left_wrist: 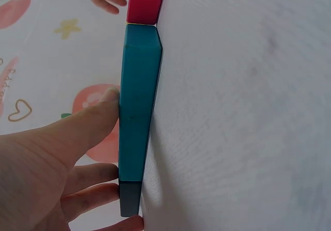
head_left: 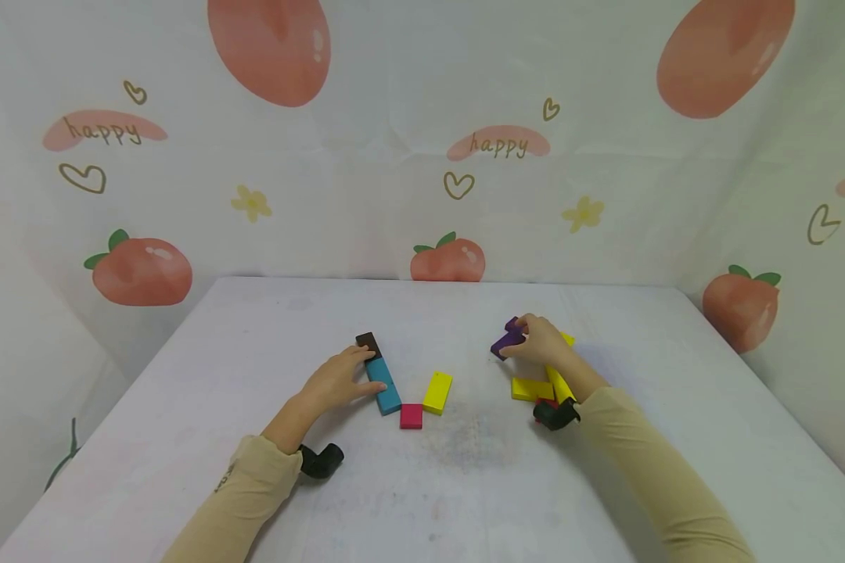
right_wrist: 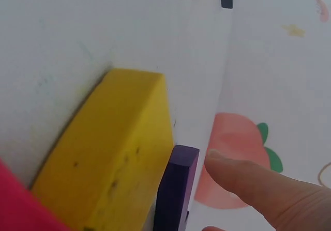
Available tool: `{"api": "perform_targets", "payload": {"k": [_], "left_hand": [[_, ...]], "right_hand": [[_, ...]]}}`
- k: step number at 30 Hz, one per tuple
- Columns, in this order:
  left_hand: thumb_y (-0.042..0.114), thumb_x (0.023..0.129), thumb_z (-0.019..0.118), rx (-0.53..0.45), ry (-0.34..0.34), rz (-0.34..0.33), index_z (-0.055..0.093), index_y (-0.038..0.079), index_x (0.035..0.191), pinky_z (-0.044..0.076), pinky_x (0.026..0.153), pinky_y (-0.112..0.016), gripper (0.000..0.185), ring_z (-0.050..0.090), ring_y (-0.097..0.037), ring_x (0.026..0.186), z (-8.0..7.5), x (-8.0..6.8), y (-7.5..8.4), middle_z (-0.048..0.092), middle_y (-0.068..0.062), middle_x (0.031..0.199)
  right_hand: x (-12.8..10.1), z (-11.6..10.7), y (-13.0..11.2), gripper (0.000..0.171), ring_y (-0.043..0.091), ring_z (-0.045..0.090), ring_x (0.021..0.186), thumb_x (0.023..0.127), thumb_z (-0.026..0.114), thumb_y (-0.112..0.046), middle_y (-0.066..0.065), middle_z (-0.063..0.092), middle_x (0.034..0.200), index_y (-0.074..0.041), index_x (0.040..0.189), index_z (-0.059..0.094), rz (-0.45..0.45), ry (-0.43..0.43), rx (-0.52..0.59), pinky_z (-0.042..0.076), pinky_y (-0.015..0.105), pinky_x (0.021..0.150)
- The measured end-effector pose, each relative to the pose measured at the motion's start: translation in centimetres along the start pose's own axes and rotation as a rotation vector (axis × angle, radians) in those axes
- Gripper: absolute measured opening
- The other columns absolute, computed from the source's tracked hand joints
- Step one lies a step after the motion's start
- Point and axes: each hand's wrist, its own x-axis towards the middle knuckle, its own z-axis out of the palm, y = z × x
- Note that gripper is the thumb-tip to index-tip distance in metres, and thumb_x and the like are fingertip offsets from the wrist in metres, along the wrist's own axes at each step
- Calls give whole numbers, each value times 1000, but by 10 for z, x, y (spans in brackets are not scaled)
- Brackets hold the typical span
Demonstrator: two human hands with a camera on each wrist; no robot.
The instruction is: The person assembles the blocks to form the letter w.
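Observation:
My left hand (head_left: 363,367) lies flat on the table with straight fingers. Its thumb touches the side of a long blue block (head_left: 385,389) (left_wrist: 137,106) and a fingertip reaches the dark brown block (head_left: 368,343) (left_wrist: 129,200) at the blue block's far end. A pink-red square block (head_left: 411,416) (left_wrist: 147,0) and a yellow block (head_left: 437,392) lie just right of them. My right hand (head_left: 519,338) pinches a purple block (head_left: 503,342) (right_wrist: 176,189) at the right. Below that wrist lie yellow blocks (head_left: 532,389) (right_wrist: 114,148) and a red one (head_left: 544,404).
The white table (head_left: 422,485) runs wide around the blocks. A peach-print cloth backdrop (head_left: 422,156) closes it off behind and on both sides. Black wrist-camera mounts sit at each sleeve (head_left: 321,460).

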Motion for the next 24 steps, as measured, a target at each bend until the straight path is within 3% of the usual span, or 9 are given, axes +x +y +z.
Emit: {"api": "perform_targets", "payload": {"k": [15,24], "left_hand": [[36,84,67,-6,-3,-16,46,-1,135,36,108,-53,66,39,-41,131,0,-1,1,41,-25,142],[35,85,67,-13,6,-6,47,-2,134,37,107,-52,65,41,-41,130,0,-2,1,42,-25,141]], "right_hand": [[9,6,-4,65,34,52,107,76,75,-26,25,54,121,4,125,46,19,-7,-78,45,47,100],[8,8,-4,62,35,53,106,78,74,-25,25,55,120,5,125,46,24,2,-100,48,46,97]]}}
